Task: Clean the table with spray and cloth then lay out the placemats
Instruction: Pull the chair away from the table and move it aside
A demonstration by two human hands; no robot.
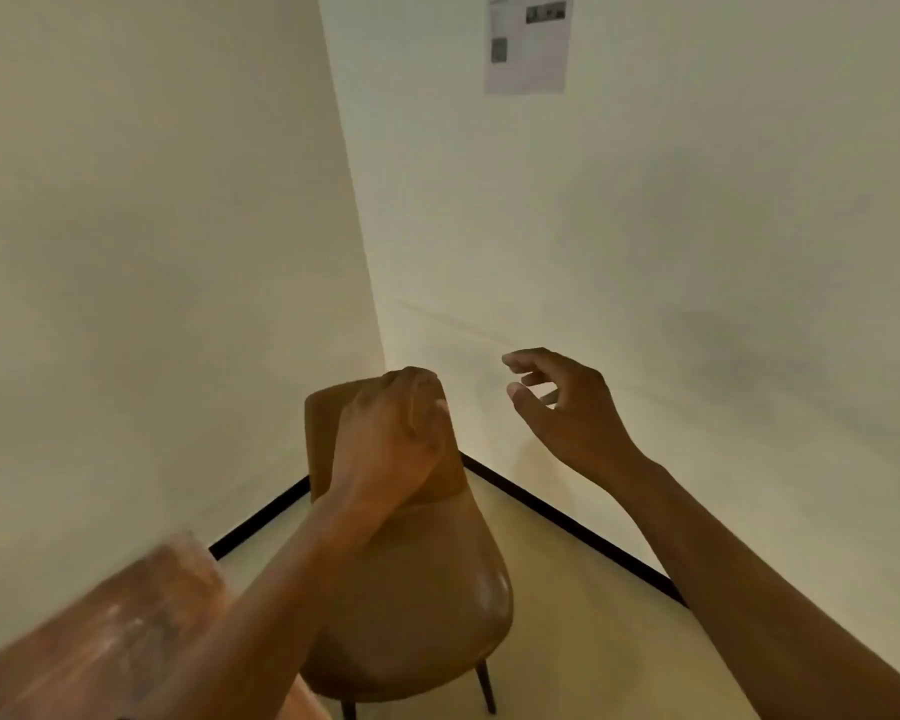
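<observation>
Apparently we are busy with the furniture rather than with cleaning or laying out: our left hand (391, 439) is curled over the top of the backrest of a brown chair (417, 595) that stands in the corner of the room, fingers wrapped round its upper edge, while our right hand (557, 402) hangs in the air just beside it, fingers loosely bent and apart, holding nothing and touching nothing. We judge that the chair is being shifted to give us room along the table (100, 646), whose wooden corner shows at the lower left, blurred and partly behind our left forearm

Of the task's own things we see only that corner of the table; no spray bottle, cloth or placemats appear anywhere in view, so we cannot tell from here whether the wiping is done or not yet begun. Pale streaks show on the wood, though the blur keeps us from saying whether they are wet, dusty or just grain

Beyond the chair there are only two plain walls, a dark skirting line along the floor (567, 641), and a sheet of paper (528, 41) stuck high on the right-hand wall

For the next move we would settle the chair, let go of the backrest, and turn our head back towards the table to find the things we need. Care is called for with the chair's thin legs near the wall and the table corner close to our left elbow
</observation>
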